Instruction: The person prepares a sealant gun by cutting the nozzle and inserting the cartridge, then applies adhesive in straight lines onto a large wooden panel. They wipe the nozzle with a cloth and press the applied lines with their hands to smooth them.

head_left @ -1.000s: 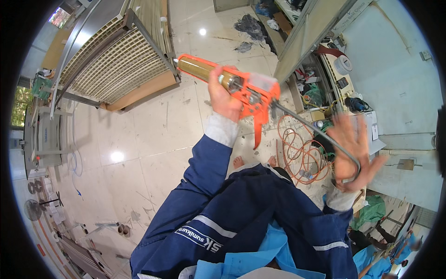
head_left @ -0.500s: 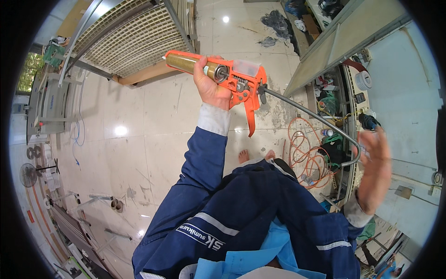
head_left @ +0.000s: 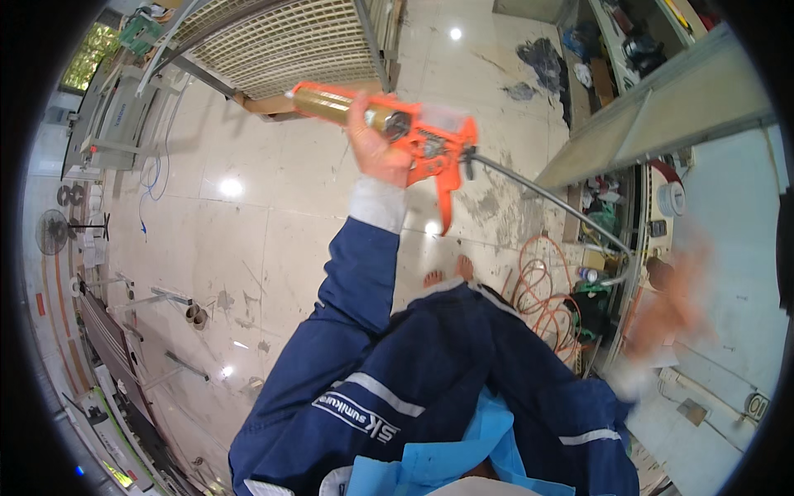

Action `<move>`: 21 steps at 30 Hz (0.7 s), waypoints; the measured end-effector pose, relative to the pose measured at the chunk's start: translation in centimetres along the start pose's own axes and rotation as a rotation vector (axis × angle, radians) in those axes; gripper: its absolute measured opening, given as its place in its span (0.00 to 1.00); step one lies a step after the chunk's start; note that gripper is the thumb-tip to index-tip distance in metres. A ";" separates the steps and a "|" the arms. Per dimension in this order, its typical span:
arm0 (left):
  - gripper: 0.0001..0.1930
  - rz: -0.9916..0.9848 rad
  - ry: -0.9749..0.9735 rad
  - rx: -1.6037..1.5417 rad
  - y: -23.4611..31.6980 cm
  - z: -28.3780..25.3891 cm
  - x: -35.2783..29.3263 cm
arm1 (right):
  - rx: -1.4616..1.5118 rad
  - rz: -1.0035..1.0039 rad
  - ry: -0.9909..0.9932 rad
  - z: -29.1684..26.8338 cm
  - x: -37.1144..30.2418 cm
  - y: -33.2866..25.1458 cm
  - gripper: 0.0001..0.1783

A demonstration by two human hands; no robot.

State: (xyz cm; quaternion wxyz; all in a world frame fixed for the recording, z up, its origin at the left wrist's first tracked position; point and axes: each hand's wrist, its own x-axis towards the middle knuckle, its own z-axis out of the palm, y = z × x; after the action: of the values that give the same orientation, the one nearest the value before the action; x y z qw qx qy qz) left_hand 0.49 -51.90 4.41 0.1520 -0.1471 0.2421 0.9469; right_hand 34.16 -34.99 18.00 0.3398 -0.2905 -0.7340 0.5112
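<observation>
My left hand (head_left: 374, 147) is closed round the barrel of an orange caulking gun (head_left: 434, 142), held up in front of me above the tiled floor. A gold cartridge (head_left: 324, 102) sits in its frame and points to the left. The grey plunger rod (head_left: 546, 198) sticks far out to the lower right and ends in a hook (head_left: 622, 277). My right hand (head_left: 674, 302) is badly blurred to the right of that hook. It seems clear of the hook, with fingers spread and nothing in it.
An orange coiled hose (head_left: 542, 302) lies on the floor by my bare feet (head_left: 447, 273). White grid panels (head_left: 273, 37) lean at the top left. A grey panel (head_left: 678, 103) and cluttered shelves are at the right, and dark rags (head_left: 542, 58) lie at the top.
My right hand, which was against the rod's hooked end, has come off it and swung right and down. The gun stays in my left hand, and more rod shows behind it.
</observation>
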 end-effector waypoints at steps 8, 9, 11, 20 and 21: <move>0.16 0.157 0.083 -0.056 5.0 0.3 1.4 | 0.047 -0.236 -0.105 3.4 6.9 4.7 0.43; 0.16 0.196 0.110 -0.051 5.9 0.0 1.8 | 0.169 -0.182 0.033 3.2 8.5 3.5 0.44; 0.16 0.240 0.143 -0.060 6.4 -0.6 2.6 | 0.292 -0.113 0.247 1.4 11.7 1.6 0.46; 0.16 0.464 0.257 -0.139 4.9 -5.5 4.1 | 1.200 -0.154 -0.642 3.0 21.2 14.6 0.50; 0.16 0.479 0.237 -0.172 4.8 -6.3 4.4 | 1.139 -0.024 -0.504 5.6 22.0 17.1 0.47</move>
State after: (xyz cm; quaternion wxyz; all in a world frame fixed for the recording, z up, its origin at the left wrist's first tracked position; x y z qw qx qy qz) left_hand -3.95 -58.09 -0.44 -0.1185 -0.2077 0.2048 0.9492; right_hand 17.86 -15.79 4.86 0.2632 0.0742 -0.4068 0.8716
